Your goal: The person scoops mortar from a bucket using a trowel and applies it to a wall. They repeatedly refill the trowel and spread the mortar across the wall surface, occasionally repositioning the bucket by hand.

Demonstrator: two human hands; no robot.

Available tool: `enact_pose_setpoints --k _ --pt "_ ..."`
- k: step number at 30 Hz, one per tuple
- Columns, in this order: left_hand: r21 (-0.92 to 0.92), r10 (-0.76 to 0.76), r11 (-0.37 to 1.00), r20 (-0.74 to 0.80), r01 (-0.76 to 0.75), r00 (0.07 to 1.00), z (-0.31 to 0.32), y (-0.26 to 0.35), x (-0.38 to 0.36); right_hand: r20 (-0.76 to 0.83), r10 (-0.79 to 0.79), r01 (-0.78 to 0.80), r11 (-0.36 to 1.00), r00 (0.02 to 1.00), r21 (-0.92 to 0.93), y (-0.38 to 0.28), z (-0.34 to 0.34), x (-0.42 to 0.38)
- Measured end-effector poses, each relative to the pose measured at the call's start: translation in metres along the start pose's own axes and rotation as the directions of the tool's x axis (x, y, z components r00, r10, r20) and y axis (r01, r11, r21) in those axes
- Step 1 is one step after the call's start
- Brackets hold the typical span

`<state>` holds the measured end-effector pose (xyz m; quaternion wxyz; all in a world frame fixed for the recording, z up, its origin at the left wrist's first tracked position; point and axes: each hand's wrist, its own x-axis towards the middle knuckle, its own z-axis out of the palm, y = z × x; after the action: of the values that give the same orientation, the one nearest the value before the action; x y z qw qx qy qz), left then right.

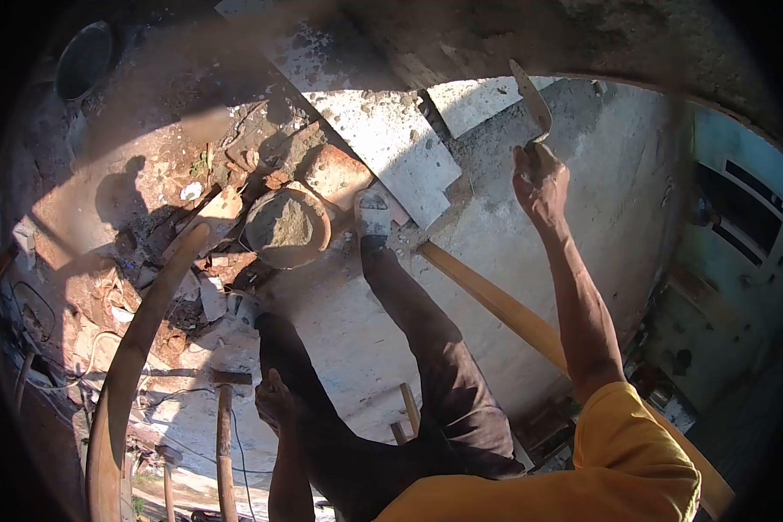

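Observation:
My right hand (541, 184) is raised at the upper right, its fingers wrapped round the handle of a trowel (532, 103). The trowel's blade points up, over the edge of a dark, rough surface (600, 43). Low down beside my left thigh is my left hand (275, 400), its fingers curled; whether anything is in them is too dark to tell. A round bowl of grey mortar (287, 228) stands near my feet, to the left of my right shoe (374, 216).
White boards splashed with mortar (391, 143) lie ahead of my feet. Broken bricks and rubble (178, 322) cover the left side. A curved wooden pole (143, 348) rises at the left, and a wooden beam (496, 304) slants behind my right leg. A dark bucket (83, 61) stands upper left.

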<state>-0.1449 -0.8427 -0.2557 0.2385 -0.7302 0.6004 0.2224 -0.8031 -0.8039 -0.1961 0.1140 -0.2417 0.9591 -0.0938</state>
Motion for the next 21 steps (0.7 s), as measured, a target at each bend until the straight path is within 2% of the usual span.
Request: enact_pose_setpoints --k 1,3,5,7,9,11,13,15,17,19,21 --pt "-0.028 -0.026 0.999 0.031 0.027 0.999 -0.001 -0.001 0.001 -0.001 -0.001 0.001 0.996 1.0 0.09 -0.003 -0.009 -0.006" --pt "-0.023 -0.045 0.999 0.073 0.047 0.996 -0.001 0.002 0.005 0.078 -0.071 0.07 0.997 0.994 0.013 -0.02 -0.016 0.005" --pt "0.049 -0.053 0.998 0.083 0.049 0.995 -0.007 0.001 0.01 0.156 -0.233 0.229 0.972 0.96 0.044 -0.026 -0.007 0.036" --pt "0.011 -0.033 0.999 0.033 0.033 0.999 -0.011 -0.004 0.011 0.075 -0.21 0.189 0.957 0.975 0.219 -0.019 -0.021 0.06" --pt "-0.005 -0.045 0.999 0.02 0.045 0.999 -0.016 -0.004 0.009 0.022 -0.103 0.096 0.974 0.994 0.205 -0.037 -0.065 0.033" --pt "0.0 -0.054 0.999 0.046 0.054 0.997 -0.017 0.0 0.007 0.067 0.201 -0.211 0.904 0.977 0.372 -0.053 -0.095 -0.007" --pt "-0.028 -0.019 0.999 0.058 0.021 0.998 0.002 -0.019 0.016 0.112 0.217 -0.244 0.865 0.97 0.439 -0.07 -0.095 -0.042" --pt "-0.06 -0.02 0.998 0.041 0.022 0.999 -0.002 -0.027 0.017 0.325 0.112 -0.237 0.895 0.939 0.378 -0.069 -0.046 -0.074" --pt "-0.075 -0.022 0.997 -0.002 0.022 1.0 -0.017 -0.022 0.015 0.452 -0.213 0.083 0.953 0.866 0.291 -0.066 0.041 -0.118" --pt "-0.062 -0.066 0.995 0.103 0.073 0.992 -0.048 -0.007 0.015 0.75 -0.132 0.245 0.969 0.648 -0.04 -0.093 0.126 -0.163" --pt "-0.156 0.014 0.988 0.016 -0.012 1.0 -0.043 -0.027 0.013 0.651 -0.363 0.522 0.851 0.667 -0.061 -0.067 0.248 -0.222"
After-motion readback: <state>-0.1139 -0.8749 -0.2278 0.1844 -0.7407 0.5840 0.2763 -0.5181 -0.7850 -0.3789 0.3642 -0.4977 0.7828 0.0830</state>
